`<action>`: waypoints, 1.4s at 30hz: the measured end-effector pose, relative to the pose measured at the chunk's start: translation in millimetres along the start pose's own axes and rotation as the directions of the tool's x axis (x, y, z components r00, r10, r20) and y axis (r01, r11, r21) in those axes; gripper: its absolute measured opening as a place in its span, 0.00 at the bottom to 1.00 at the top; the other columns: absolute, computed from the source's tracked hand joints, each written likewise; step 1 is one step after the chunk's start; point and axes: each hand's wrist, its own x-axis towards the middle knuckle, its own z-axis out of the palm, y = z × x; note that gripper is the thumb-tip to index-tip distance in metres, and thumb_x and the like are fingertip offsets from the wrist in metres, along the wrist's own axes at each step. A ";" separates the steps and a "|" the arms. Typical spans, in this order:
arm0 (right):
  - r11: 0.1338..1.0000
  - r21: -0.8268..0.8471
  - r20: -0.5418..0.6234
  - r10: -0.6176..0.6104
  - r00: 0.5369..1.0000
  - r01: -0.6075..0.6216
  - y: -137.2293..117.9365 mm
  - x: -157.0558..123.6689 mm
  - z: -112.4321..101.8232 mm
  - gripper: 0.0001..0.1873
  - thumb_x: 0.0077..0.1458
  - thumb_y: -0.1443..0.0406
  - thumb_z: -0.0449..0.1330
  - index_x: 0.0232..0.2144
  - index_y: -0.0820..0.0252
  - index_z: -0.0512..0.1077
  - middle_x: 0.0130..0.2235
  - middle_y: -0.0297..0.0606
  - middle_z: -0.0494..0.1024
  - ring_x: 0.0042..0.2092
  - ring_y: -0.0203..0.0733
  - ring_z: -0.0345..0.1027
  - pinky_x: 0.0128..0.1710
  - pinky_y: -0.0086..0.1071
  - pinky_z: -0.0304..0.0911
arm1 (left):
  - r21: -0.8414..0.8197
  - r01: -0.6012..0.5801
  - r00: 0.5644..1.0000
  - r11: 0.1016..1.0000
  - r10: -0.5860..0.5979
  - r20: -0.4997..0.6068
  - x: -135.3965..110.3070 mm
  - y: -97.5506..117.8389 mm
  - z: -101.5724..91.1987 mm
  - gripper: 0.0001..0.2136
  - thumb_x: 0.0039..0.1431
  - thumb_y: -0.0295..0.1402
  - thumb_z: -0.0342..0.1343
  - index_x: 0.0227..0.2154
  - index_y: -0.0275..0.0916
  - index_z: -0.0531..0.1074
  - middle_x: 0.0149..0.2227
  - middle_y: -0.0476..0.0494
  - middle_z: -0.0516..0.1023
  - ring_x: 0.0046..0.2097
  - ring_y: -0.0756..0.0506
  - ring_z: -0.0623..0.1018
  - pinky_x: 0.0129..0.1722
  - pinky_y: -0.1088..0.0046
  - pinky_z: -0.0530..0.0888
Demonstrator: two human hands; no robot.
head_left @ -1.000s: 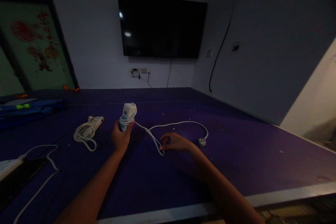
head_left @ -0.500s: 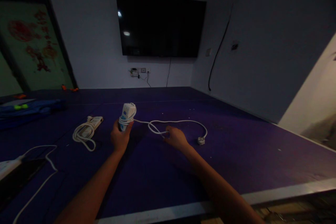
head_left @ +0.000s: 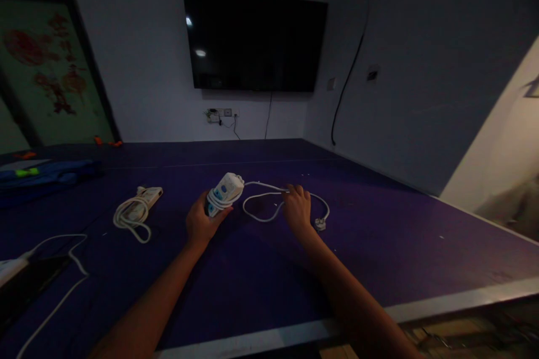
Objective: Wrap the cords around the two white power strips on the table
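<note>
My left hand is closed around a white power strip with blue markings, tilted up to the right above the purple table. Several turns of its white cord are wound around the strip. From there the cord runs right and makes a loose loop to my right hand. The right fingers are bent over the cord and closed on it. Past that hand the cord curves down to its plug, which lies on the table.
A second power strip with a coiled cord lies to the left. Farther left are a white strip beside a dark flat object, and blue cloth. A television hangs on the wall behind the purple table.
The power strip has moved right and tilted over to the right in my left hand. My right hand has shifted right and slightly up, and the cord's loop has widened.
</note>
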 end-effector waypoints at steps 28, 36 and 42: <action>0.968 0.227 -0.395 0.192 0.898 -0.107 81.6 3.2 6.4 0.17 0.49 0.77 0.48 0.25 0.59 0.75 0.50 0.40 0.72 0.49 0.44 0.63 0.50 0.39 0.55 | 0.001 0.169 0.986 0.986 -0.169 -0.016 4.4 6.8 2.5 0.32 0.44 0.55 0.56 0.49 0.39 0.67 0.42 0.36 0.78 0.43 0.37 0.77 0.40 0.65 0.71; 0.988 0.089 0.371 0.087 0.925 -0.129 91.5 3.2 32.3 0.17 0.46 0.73 0.58 0.36 0.50 0.78 0.53 0.38 0.71 0.57 0.52 0.56 0.53 0.45 0.52 | -0.059 0.390 0.893 0.919 -0.393 -0.218 23.2 -20.7 -6.9 0.33 0.45 0.57 0.53 0.48 0.37 0.68 0.43 0.35 0.77 0.45 0.36 0.76 0.42 0.64 0.70; 0.958 0.101 0.513 0.180 0.840 -0.267 97.8 3.0 38.6 0.22 0.46 0.58 0.62 0.46 0.50 0.73 0.49 0.41 0.74 0.51 0.50 0.66 0.48 0.38 0.60 | -0.081 0.427 0.847 0.901 -0.430 -0.313 32.0 -34.0 -15.2 0.33 0.45 0.57 0.53 0.48 0.37 0.67 0.44 0.35 0.76 0.46 0.37 0.75 0.44 0.63 0.69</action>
